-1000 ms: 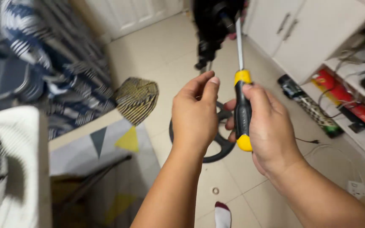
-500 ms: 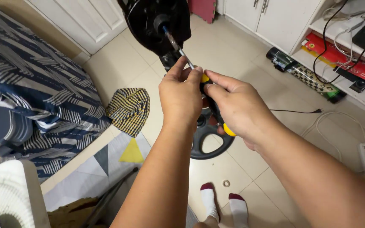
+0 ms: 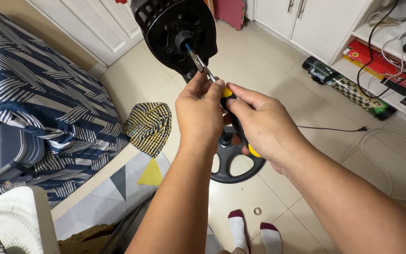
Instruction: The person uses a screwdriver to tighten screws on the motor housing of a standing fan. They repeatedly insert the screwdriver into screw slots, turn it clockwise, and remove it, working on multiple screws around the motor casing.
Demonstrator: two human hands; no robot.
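Tiled floor [image 3: 278,80], pale and glossy, fills the background of a small room. Left: a bed with a navy striped quilt [image 3: 38,94], and below it the corner of a white fan guard [image 3: 10,221]. Left of centre: a yellow-and-black checked cloth [image 3: 150,126] lies on the floor beside a grey mat with a yellow triangle [image 3: 118,183]. Centre top: the black fan motor housing [image 3: 175,33], tilted toward me, its round face ribbed and slotted. Centre: my left hand [image 3: 199,115] is closed, fingertips pinched on the metal shaft of the screwdriver [image 3: 203,69] just below the housing; the shaft's tip meets the hub at the housing's middle. Directly right, touching the left hand: my right hand [image 3: 259,124] is curled in a full fist around the screwdriver's black-and-yellow handle, whose yellow end shows under the palm. Below both hands: the round black fan base [image 3: 233,164] on the floor, partly hidden by my forearms, and near it a small ring [image 3: 257,211]. Bottom centre: my feet in white socks [image 3: 252,233]. Right: white cabinets [image 3: 316,23], a black power strip [image 3: 348,87], a loose plug and cable [image 3: 334,128], and a low shelf [image 3: 395,42] of wires
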